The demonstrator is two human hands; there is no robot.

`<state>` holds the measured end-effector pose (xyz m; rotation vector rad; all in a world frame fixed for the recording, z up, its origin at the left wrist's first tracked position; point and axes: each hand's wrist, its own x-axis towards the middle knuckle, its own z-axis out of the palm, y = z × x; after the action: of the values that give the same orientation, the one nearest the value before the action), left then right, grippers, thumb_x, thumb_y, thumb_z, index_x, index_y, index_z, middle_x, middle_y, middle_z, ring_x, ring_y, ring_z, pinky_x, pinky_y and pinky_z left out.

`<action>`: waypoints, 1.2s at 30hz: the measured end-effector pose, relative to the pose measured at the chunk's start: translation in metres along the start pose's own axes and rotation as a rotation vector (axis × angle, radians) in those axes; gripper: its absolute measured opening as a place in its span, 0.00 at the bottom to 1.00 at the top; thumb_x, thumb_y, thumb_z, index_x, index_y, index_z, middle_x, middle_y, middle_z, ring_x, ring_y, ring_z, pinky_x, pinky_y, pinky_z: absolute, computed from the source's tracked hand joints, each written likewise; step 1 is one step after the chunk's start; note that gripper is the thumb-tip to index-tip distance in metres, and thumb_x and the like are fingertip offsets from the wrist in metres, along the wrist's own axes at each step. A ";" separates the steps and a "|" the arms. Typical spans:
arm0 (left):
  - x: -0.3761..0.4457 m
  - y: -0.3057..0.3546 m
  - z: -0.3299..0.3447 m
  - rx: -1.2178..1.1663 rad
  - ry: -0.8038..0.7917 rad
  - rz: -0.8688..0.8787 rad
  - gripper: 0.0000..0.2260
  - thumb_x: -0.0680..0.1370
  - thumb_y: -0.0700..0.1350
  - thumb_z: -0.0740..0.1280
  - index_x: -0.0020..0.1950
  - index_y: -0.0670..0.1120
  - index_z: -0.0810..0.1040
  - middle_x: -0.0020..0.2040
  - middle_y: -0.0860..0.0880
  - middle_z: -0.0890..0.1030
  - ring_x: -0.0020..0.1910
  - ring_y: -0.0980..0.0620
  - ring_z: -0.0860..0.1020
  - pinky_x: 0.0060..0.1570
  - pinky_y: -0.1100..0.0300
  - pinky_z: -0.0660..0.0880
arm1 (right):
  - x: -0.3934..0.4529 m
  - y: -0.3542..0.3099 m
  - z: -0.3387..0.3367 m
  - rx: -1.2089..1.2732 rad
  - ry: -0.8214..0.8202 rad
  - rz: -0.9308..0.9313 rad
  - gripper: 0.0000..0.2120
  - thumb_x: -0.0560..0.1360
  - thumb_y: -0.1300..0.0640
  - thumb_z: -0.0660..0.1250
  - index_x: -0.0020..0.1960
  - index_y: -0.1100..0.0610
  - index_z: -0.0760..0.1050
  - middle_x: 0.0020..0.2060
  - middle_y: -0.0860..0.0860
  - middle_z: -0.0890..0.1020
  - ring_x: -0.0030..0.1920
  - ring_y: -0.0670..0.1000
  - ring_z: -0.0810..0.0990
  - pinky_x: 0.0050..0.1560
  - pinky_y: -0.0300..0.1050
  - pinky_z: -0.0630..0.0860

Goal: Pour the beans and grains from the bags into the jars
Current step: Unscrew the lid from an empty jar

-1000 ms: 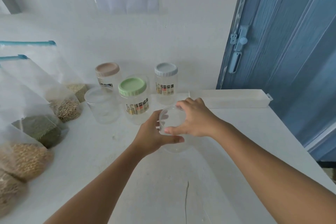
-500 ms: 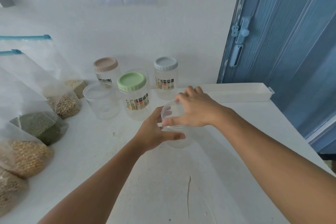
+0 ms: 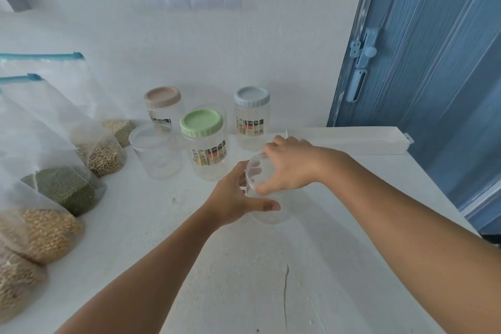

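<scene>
Head view: my left hand [image 3: 235, 198] grips clear jar [image 3: 267, 206] on white table [image 3: 244, 279]; my right hand [image 3: 290, 168] curls round its transparent lid [image 3: 256, 171], now turned further than second ago. Lid still seated; pouring not begun. Grain bags [image 3: 54, 176] wait left.

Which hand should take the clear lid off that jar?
Probably the right hand: it already grips the clear lid from above. The left hand wraps the clear jar, so it can steady it.
</scene>
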<state>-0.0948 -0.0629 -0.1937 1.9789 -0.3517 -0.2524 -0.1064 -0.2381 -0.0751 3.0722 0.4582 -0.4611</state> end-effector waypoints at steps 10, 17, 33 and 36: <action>-0.001 0.000 0.000 -0.021 -0.007 -0.010 0.47 0.58 0.57 0.87 0.73 0.62 0.70 0.68 0.61 0.78 0.66 0.60 0.77 0.65 0.53 0.78 | 0.000 0.002 -0.002 -0.046 0.026 0.037 0.50 0.67 0.20 0.64 0.77 0.53 0.65 0.72 0.53 0.66 0.73 0.57 0.63 0.69 0.56 0.67; -0.001 -0.002 0.000 -0.019 -0.014 0.002 0.47 0.60 0.57 0.87 0.74 0.61 0.69 0.69 0.62 0.77 0.66 0.61 0.76 0.61 0.61 0.75 | -0.004 0.012 -0.010 0.079 -0.112 -0.043 0.53 0.68 0.22 0.67 0.84 0.44 0.51 0.80 0.46 0.55 0.80 0.55 0.51 0.77 0.58 0.60; -0.001 0.000 -0.001 -0.002 -0.024 -0.005 0.50 0.58 0.59 0.87 0.75 0.60 0.68 0.70 0.61 0.76 0.68 0.57 0.75 0.66 0.56 0.75 | 0.004 0.009 -0.003 0.034 -0.063 -0.042 0.52 0.66 0.30 0.74 0.81 0.47 0.56 0.73 0.49 0.65 0.74 0.53 0.62 0.68 0.56 0.71; -0.002 0.002 -0.003 0.012 -0.025 0.004 0.50 0.58 0.58 0.87 0.76 0.58 0.68 0.69 0.62 0.77 0.67 0.59 0.76 0.65 0.58 0.74 | 0.001 0.009 -0.010 0.112 -0.033 -0.158 0.52 0.65 0.40 0.80 0.80 0.43 0.54 0.73 0.46 0.64 0.73 0.51 0.62 0.70 0.55 0.70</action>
<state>-0.0957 -0.0607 -0.1911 1.9884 -0.3740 -0.2727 -0.0997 -0.2461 -0.0659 3.1427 0.7009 -0.5582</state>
